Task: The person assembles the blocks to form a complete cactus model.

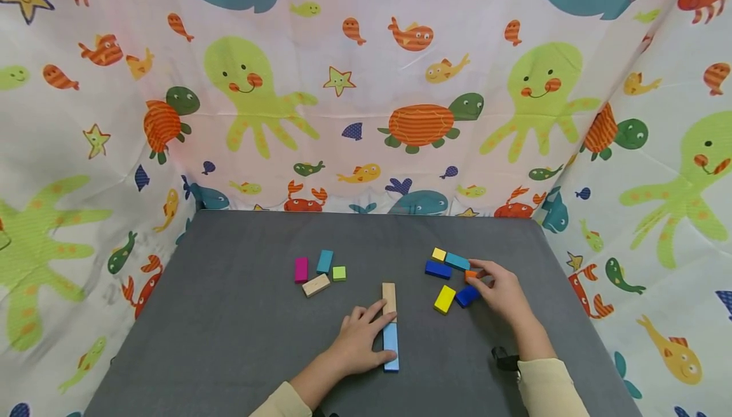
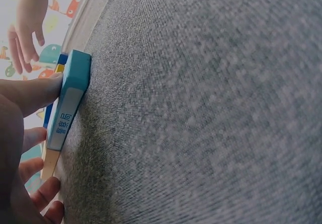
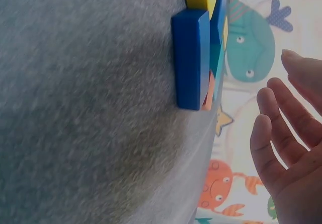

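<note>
I see a light blue block [image 1: 391, 344] and a wooden block [image 1: 389, 293] end to end on the grey table [image 1: 257, 315], their long axis running away from the person. Blue characters mark the light blue block's side, turned sideways; I cannot read them. The left hand [image 1: 359, 342] lies spread, touching both blocks. The right hand [image 1: 504, 293] hovers, fingers loosely parted, gripping nothing, by an orange block [image 1: 469, 274].
</note>
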### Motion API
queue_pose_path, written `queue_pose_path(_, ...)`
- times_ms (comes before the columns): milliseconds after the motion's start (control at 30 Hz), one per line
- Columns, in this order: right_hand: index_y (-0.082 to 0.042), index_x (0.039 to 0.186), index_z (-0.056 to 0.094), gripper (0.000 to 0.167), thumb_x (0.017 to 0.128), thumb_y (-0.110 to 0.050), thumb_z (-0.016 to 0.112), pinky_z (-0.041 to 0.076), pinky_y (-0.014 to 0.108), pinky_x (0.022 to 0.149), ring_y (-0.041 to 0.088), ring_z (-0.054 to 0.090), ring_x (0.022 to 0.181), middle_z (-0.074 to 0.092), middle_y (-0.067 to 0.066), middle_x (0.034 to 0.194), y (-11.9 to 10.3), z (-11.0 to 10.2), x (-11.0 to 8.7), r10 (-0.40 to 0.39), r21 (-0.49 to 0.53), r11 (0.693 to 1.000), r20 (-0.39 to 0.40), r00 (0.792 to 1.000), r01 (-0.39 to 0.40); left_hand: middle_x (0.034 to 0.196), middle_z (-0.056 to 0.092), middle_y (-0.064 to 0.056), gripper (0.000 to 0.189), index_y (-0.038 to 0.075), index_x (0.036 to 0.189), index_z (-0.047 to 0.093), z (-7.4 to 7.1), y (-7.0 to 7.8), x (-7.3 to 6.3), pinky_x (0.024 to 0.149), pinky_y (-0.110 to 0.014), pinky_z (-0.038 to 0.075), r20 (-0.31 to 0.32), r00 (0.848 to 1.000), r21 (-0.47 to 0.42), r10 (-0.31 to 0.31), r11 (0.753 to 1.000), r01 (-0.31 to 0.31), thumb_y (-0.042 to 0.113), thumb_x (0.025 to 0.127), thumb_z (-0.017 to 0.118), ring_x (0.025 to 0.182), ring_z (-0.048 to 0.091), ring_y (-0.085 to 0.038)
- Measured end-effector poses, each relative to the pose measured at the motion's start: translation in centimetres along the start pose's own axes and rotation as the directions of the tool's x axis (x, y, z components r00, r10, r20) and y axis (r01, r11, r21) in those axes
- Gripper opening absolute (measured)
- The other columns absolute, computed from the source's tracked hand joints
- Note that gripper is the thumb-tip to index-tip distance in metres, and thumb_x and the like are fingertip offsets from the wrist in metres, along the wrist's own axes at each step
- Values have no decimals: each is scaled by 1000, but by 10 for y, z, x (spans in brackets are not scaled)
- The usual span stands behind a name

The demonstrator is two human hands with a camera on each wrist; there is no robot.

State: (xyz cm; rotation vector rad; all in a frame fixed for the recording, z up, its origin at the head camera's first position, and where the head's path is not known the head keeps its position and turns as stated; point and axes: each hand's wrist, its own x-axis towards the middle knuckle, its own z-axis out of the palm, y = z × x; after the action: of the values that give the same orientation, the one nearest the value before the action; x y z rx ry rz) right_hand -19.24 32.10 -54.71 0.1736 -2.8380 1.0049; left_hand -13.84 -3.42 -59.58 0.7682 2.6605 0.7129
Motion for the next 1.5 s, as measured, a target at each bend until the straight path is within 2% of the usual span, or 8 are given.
queue_pose_path(167, -5, 142, 66, 43, 100, -12, 74, 58, 37, 85, 33, 65, 107, 71, 18, 129, 8, -3, -4, 20, 7, 1000, 3, 1000, -20, 173, 30, 3, 75, 34, 161, 46, 0, 0, 0, 98, -49, 40, -11, 1000, -1, 1, 1000, -1, 59, 95, 71, 133, 43, -27)
queue_pose_path(400, -4, 142, 65, 43, 100, -13, 75, 57, 33, 84, 33, 66, 105, 70, 20, 130, 15, -5, -8, 23, -12, 1000, -13, 1000, -23, 173, 30, 3, 76, 35, 161, 46, 2, -1, 0, 97, -49, 40, -24, 1000, 6, 2, 1000, -2, 60, 95, 72, 132, 43, -27)
queue_pose_path(633, -2, 141, 65, 43, 100, -10, 74, 59, 51, 90, 34, 66, 107, 69, 20, 132, 21, -4, -6, 32, 1, 999, -20, 999, -32, 173, 30, 4, 76, 35, 161, 46, 2, -1, 0, 97, -48, 40, -22, 1000, 1, -1, 1000, 1, 59, 94, 73, 132, 43, -27)
queue_pose_path(800, 0, 141, 64, 42, 100, -8, 73, 58, 57, 93, 37, 66, 108, 69, 22, 133, 28, -2, -3, 41, 8, 999, -13, 999, -41, 172, 31, 3, 76, 34, 161, 47, 0, 1, -2, 95, -48, 40, -26, 1000, -5, 3, 1000, -4, 59, 94, 74, 130, 44, -27)
queue_pose_path(1200, -3, 145, 62, 48, 98, 0, 72, 48, 65, 104, 40, 62, 115, 66, 24, 134, 48, 6, 8, 135, -17, 991, 105, 985, -134, 172, 32, 2, 76, 33, 161, 48, 0, 0, -3, 95, -48, 40, -26, 1000, -16, 2, 1000, -3, 59, 94, 73, 129, 43, -28)
queue_pose_path(1500, -6, 143, 65, 44, 99, -2, 71, 47, 65, 104, 42, 61, 117, 66, 25, 134, 52, 9, 14, 137, -38, 990, 149, 979, -132, 173, 31, 0, 77, 33, 162, 46, 5, -3, 0, 93, -49, 39, -45, 998, -15, 33, 999, -34, 62, 95, 70, 128, 43, -30)
